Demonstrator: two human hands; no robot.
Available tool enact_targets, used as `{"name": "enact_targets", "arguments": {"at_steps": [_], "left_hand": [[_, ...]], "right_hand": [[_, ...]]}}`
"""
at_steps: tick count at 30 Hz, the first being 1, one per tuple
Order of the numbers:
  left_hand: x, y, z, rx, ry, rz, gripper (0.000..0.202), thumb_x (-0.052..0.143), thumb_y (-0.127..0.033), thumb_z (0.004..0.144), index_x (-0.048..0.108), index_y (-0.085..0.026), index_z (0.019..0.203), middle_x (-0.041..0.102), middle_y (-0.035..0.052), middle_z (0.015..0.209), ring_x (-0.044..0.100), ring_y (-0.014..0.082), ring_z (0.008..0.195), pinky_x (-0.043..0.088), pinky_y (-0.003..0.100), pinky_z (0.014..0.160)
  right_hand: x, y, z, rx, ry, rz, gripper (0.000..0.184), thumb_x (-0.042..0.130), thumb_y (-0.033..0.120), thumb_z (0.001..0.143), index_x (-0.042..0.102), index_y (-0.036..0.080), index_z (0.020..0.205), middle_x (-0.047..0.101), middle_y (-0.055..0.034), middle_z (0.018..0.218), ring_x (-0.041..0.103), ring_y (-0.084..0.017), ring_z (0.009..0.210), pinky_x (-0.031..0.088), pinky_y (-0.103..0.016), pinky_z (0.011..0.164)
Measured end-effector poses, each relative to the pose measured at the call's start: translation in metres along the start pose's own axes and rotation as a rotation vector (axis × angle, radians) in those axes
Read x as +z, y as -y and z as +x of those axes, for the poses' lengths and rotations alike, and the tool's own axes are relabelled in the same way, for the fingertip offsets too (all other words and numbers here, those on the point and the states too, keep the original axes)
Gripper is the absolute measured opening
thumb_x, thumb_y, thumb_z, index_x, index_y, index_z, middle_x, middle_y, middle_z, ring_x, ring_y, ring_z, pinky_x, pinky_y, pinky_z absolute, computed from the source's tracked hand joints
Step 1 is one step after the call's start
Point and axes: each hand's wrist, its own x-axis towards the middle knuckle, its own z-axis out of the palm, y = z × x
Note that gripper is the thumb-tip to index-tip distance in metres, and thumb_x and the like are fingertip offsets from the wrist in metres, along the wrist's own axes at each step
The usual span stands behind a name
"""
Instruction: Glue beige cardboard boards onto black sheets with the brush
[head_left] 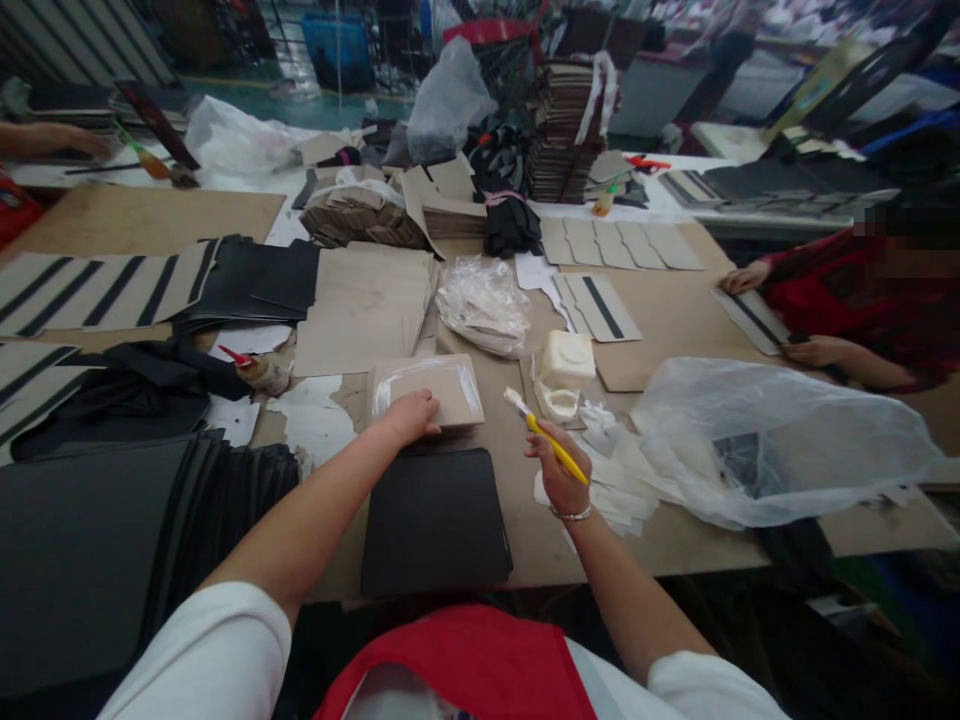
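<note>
My left hand [411,415] rests on the near part of a stack of beige cardboard pieces [457,375], fingers lying on the top piece and thumb by its near edge. White glue streaks run along that piece's edges. My right hand [564,478] is closed around a yellow-handled brush [574,462], its bristles white with glue and raised above the table. Just beyond the brush stands a cut-open white plastic container [568,360]. Between my forearms lies a stack of black sheets [435,520].
Large black sheets [90,540] are piled at left, near a red-tipped glue bottle [259,372]. A clear plastic bag [780,440] spreads at right. Bagged pieces [484,305] and larger cardboard sheets [364,305] lie beyond. A co-worker's hands [814,350] hold a striped card at right.
</note>
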Motion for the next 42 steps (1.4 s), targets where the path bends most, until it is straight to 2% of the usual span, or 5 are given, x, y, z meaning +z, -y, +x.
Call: {"name": "enact_targets", "arguments": {"at_steps": [3,7,12,26,42], "left_hand": [[-0.009,-0.001,-0.013,-0.020,-0.125,0.003,0.018,0.049,-0.025,0.081,0.059,-0.016,0.092,0.059,0.0089,0.096,0.057,0.0200,0.090,0.042,0.028,0.075],[-0.027,-0.006,-0.052,-0.276,-0.701,-0.141,0.013,0.045,-0.018,0.078,0.057,-0.015,0.084,0.059,0.0090,0.088,0.057,0.0192,0.085,0.044,0.029,0.074],[-0.030,-0.034,-0.096,-0.469,-1.160,-0.843,0.020,0.057,-0.025,0.071,0.056,-0.015,0.088,0.062,0.0032,0.082,0.059,0.0146,0.075,0.047,0.026,0.071],[0.043,-0.069,-0.164,-0.660,-0.953,-1.868,0.037,0.056,-0.051,0.075,0.049,-0.021,0.096,0.059,-0.0012,0.079,0.061,0.0099,0.064,0.053,0.025,0.061],[0.140,-0.055,-0.219,-0.951,-0.553,-1.247,0.030,0.064,-0.044,0.067,0.068,-0.014,0.070,0.064,0.0020,0.067,0.056,0.0140,0.066,0.041,0.023,0.063]], "right_hand": [[0.003,0.007,-0.003,0.155,-0.021,0.093,0.037,0.044,0.043,0.088,0.051,0.020,0.116,0.068,-0.0025,0.084,0.064,-0.011,0.057,0.054,-0.026,0.056],[0.023,0.013,-0.006,0.233,0.130,0.096,0.033,0.039,0.049,0.089,0.046,0.020,0.104,0.067,-0.0047,0.084,0.065,-0.013,0.063,0.054,-0.028,0.060],[0.058,0.020,-0.009,0.170,0.196,-0.045,0.028,0.046,0.046,0.086,0.044,0.021,0.097,0.065,-0.0078,0.091,0.065,-0.019,0.080,0.051,-0.033,0.072],[0.013,0.010,-0.044,0.190,0.209,-0.011,0.027,0.056,0.041,0.078,0.042,0.022,0.091,0.056,0.0013,0.073,0.056,-0.013,0.061,0.048,-0.029,0.061],[0.019,-0.029,-0.100,0.057,0.390,-0.377,0.025,0.045,0.046,0.084,0.050,0.022,0.087,0.061,-0.0049,0.075,0.060,-0.019,0.066,0.047,-0.032,0.061]]}}
